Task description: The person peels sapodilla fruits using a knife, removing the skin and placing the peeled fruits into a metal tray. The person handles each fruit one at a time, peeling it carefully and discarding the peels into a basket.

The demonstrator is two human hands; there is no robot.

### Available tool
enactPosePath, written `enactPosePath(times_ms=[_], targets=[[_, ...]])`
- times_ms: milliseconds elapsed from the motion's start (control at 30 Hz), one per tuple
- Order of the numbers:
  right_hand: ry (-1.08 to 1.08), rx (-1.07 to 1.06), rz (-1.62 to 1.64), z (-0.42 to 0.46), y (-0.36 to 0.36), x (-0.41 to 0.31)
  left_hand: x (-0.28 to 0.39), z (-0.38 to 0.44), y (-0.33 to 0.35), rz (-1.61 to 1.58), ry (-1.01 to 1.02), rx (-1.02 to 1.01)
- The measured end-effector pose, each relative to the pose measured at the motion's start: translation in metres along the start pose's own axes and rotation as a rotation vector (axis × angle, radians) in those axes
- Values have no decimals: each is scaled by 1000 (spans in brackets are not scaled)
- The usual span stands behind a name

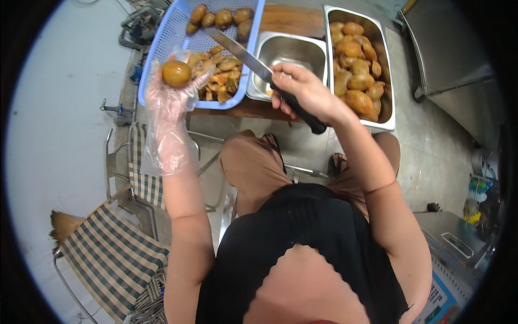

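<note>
My left hand (174, 85), in a clear plastic glove, holds a brown, shiny potato (176, 74) above the near left part of a blue plastic basket (253, 48). In my bare right hand (297, 87) is a knife (263, 71) with a black handle; its blade points up and left over the basket, apart from the potato. Unpeeled potatoes (223, 18) lie at the basket's far end, and a heap of peelings (222, 79) at its near end. A small steel pan (319, 46) stands beside the basket, partly hidden by my right hand. Peeled potatoes (360, 81) fill much of a long steel pan (390, 103).
The containers rest on a wooden bench or low table (293, 18) before my knees. Checked folding chairs (117, 251) stand at the left by the wall, near pipes and valves (119, 108). A steel cabinet or appliance (445, 52) is at the far right.
</note>
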State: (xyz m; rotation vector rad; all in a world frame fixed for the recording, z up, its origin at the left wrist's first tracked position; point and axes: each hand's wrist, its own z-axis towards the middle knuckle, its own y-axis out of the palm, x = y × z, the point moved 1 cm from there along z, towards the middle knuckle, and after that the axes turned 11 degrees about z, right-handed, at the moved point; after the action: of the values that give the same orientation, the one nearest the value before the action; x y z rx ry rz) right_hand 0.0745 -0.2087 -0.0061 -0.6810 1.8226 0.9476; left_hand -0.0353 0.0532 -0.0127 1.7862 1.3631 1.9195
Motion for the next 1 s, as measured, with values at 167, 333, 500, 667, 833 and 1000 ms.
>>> enactPosePath(times_ms=[167,333,500,667,833,1000], targets=[[103,-66,-65,-8,3,-14,-12,1,11,40,32,-72],[62,57,-68,0,-1,-4,-9,-4,12,-119,37,-45],[-8,6,20,-6,2,9,-9,6,0,-166,25,82],[-76,-60,54,-5,12,17,-13,6,6,-184,72,211],[-92,-45,102,-9,8,13,-13,-7,41,-272,41,265],[-116,-62,166,-10,2,10,-2,7,46,-324,-98,122]])
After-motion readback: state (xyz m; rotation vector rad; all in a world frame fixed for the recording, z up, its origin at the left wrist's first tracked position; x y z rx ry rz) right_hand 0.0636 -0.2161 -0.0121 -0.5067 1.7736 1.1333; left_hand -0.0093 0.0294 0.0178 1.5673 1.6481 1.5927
